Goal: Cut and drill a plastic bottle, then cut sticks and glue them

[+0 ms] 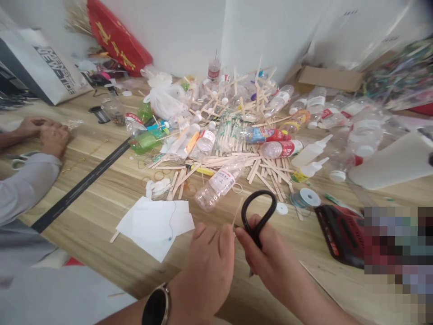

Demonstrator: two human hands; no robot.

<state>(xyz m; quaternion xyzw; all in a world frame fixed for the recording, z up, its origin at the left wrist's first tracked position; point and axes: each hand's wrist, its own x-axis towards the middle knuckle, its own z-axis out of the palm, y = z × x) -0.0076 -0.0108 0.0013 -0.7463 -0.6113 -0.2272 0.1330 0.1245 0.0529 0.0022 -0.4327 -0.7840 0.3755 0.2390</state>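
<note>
Near the bottom centre, my left hand is closed, with a thin pale strip rising from between its fingertips and those of my right hand. My right hand is wrapped round black-handled scissors; their loop points up and a bit of blade shows below the hand. The fingertips of both hands nearly meet. White paper sheets lie to the left of my left hand, with a thin dark thread on them. A clear plastic bottle lies just beyond my hands.
Wooden sticks, bottles and glue bottles are heaped across the table. A wire spool and a red-black case are at right. Another person's hands work at left, past a black strip.
</note>
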